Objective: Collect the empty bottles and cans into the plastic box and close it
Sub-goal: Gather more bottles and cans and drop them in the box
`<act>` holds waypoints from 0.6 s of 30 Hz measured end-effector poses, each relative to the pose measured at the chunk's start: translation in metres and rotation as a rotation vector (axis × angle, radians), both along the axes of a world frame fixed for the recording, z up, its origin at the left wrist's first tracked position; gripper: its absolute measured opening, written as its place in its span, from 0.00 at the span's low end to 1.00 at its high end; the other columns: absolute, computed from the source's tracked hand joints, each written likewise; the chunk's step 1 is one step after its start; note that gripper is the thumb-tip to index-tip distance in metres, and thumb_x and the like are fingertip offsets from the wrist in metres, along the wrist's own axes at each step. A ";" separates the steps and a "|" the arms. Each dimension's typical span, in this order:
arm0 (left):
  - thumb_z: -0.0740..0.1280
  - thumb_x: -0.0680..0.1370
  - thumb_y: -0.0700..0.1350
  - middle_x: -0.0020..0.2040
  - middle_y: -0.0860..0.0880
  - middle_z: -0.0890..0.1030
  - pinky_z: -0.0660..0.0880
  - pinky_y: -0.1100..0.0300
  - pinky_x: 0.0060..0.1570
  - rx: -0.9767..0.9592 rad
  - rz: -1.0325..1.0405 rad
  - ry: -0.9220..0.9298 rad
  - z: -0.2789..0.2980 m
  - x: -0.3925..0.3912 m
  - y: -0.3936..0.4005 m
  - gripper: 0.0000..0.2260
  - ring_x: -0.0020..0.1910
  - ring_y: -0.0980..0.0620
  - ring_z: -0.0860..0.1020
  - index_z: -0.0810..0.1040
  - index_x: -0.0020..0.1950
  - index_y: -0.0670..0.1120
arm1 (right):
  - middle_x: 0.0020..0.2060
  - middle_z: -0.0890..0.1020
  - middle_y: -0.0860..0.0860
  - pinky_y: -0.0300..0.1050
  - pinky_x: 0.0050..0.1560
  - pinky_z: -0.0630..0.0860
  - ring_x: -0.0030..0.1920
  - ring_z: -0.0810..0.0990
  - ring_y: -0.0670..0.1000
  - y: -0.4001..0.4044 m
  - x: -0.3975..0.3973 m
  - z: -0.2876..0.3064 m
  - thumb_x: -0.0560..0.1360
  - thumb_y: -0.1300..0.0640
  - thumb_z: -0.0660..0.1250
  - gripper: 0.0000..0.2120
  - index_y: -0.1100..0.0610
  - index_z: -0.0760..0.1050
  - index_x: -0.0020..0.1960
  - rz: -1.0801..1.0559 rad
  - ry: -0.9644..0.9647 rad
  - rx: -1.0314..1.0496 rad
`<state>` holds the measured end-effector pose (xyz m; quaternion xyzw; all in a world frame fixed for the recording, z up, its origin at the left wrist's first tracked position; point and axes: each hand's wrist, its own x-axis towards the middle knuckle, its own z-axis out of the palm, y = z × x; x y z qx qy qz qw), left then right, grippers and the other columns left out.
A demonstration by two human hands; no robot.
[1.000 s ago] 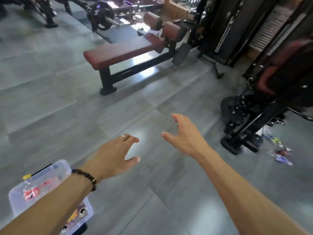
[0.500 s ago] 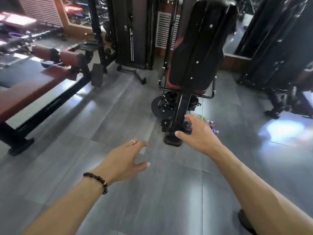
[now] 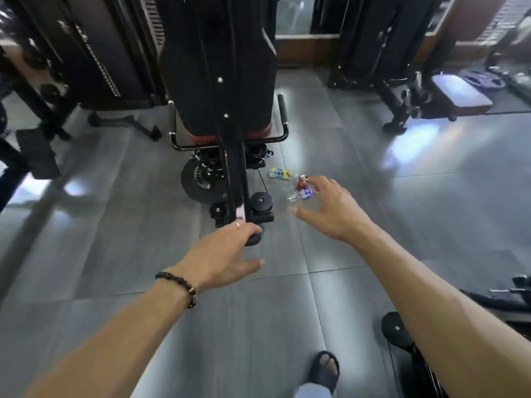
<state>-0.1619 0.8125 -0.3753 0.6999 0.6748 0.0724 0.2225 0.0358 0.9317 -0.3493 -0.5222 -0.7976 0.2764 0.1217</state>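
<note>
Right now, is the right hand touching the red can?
Cannot tell. In the head view the right hand overlaps the red can in line of sight, fingers spread; depth is unclear.

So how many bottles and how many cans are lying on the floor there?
Bottles: 2, one with a yellow and blue label, one with a blue label
Cans: 1, a red can
Total: 3

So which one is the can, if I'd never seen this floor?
Find the black weight bench and look at the floor right of its base. Three empties lie there; the can is the short red one between two clear plastic bottles.
</note>
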 end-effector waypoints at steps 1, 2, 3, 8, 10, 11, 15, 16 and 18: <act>0.65 0.72 0.61 0.63 0.56 0.71 0.73 0.51 0.58 -0.008 -0.007 0.004 -0.008 0.007 0.025 0.25 0.60 0.54 0.73 0.65 0.67 0.55 | 0.66 0.72 0.52 0.50 0.66 0.67 0.67 0.70 0.55 0.024 0.007 -0.011 0.72 0.44 0.70 0.32 0.52 0.64 0.72 0.003 -0.006 -0.009; 0.65 0.73 0.61 0.61 0.55 0.71 0.73 0.51 0.57 -0.018 -0.012 0.008 -0.016 0.015 0.050 0.25 0.59 0.53 0.73 0.66 0.66 0.54 | 0.65 0.72 0.52 0.48 0.65 0.67 0.67 0.70 0.55 0.050 0.014 -0.023 0.71 0.44 0.70 0.33 0.52 0.64 0.72 0.003 -0.012 -0.023; 0.65 0.73 0.61 0.61 0.55 0.71 0.73 0.51 0.56 -0.030 -0.014 0.009 -0.024 0.023 0.075 0.25 0.58 0.53 0.73 0.65 0.67 0.54 | 0.65 0.72 0.52 0.47 0.64 0.67 0.66 0.71 0.54 0.076 0.021 -0.034 0.71 0.44 0.70 0.33 0.52 0.64 0.72 0.000 -0.014 -0.041; 0.65 0.73 0.60 0.65 0.55 0.70 0.72 0.51 0.60 -0.086 0.012 -0.010 -0.076 0.068 0.209 0.27 0.63 0.53 0.72 0.64 0.70 0.54 | 0.63 0.73 0.52 0.44 0.63 0.66 0.66 0.70 0.54 0.212 0.056 -0.087 0.72 0.47 0.70 0.31 0.53 0.65 0.70 0.022 -0.033 -0.142; 0.66 0.73 0.60 0.66 0.54 0.70 0.71 0.52 0.60 -0.098 0.031 -0.019 -0.095 0.082 0.255 0.27 0.63 0.52 0.72 0.64 0.69 0.54 | 0.64 0.73 0.52 0.43 0.63 0.65 0.67 0.70 0.53 0.263 0.067 -0.106 0.71 0.48 0.70 0.30 0.53 0.65 0.70 0.034 -0.053 -0.171; 0.66 0.73 0.60 0.65 0.54 0.70 0.71 0.51 0.60 -0.113 0.040 -0.026 -0.103 0.088 0.278 0.27 0.62 0.52 0.72 0.65 0.69 0.54 | 0.64 0.73 0.52 0.43 0.63 0.65 0.66 0.70 0.53 0.287 0.072 -0.115 0.71 0.48 0.70 0.30 0.52 0.66 0.70 0.025 -0.055 -0.189; 0.65 0.73 0.60 0.64 0.53 0.70 0.72 0.51 0.58 -0.168 0.046 -0.024 -0.142 0.101 0.361 0.26 0.61 0.51 0.72 0.65 0.68 0.53 | 0.63 0.73 0.54 0.46 0.62 0.68 0.65 0.72 0.55 0.377 0.081 -0.155 0.71 0.47 0.71 0.31 0.52 0.65 0.70 0.014 -0.091 -0.246; 0.64 0.73 0.60 0.64 0.53 0.70 0.72 0.51 0.58 -0.174 0.048 -0.022 -0.153 0.103 0.383 0.26 0.60 0.51 0.73 0.64 0.68 0.53 | 0.64 0.73 0.54 0.46 0.63 0.68 0.65 0.72 0.55 0.398 0.081 -0.167 0.71 0.47 0.71 0.32 0.53 0.65 0.71 0.016 -0.100 -0.255; 0.65 0.74 0.59 0.64 0.52 0.70 0.72 0.51 0.58 -0.184 0.054 -0.031 -0.177 0.105 0.426 0.26 0.59 0.50 0.74 0.64 0.69 0.53 | 0.65 0.73 0.54 0.46 0.63 0.68 0.66 0.72 0.55 0.441 0.079 -0.193 0.70 0.46 0.71 0.33 0.53 0.64 0.71 0.023 -0.109 -0.262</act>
